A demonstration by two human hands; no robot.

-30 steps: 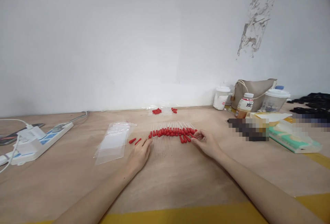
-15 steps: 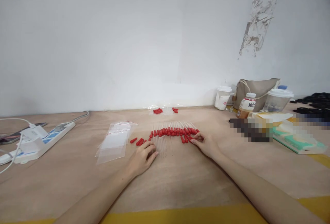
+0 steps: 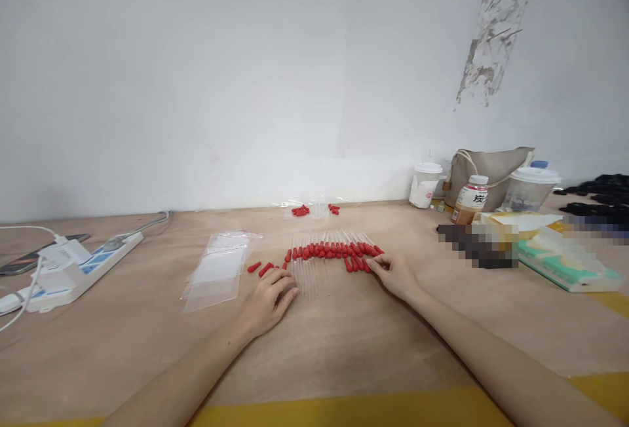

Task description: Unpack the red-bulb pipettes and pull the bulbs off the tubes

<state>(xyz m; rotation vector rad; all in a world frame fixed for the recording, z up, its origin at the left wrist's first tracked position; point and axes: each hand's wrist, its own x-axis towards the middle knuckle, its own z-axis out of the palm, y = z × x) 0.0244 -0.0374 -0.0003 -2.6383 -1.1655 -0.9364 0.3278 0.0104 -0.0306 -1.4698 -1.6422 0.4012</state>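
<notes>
Head view — left hand (image 3: 268, 299) and right hand (image 3: 396, 276) rest half-curled fingers (image 3: 287, 292) on droppers (image 3: 329, 251).

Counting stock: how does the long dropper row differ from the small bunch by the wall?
The long row holds many droppers laid side by side; the small bunch holds few, heaped. The left hand and right hand flank the long row; no hand nears the small bunch. Both have red bulbs.

So the plain white painted wall (image 3: 196, 86) is flaking at a grey scuffed patch (image 3: 491, 40) top right, and a light-brown wooden tabletop (image 3: 344, 342) is stretching out below.
</notes>
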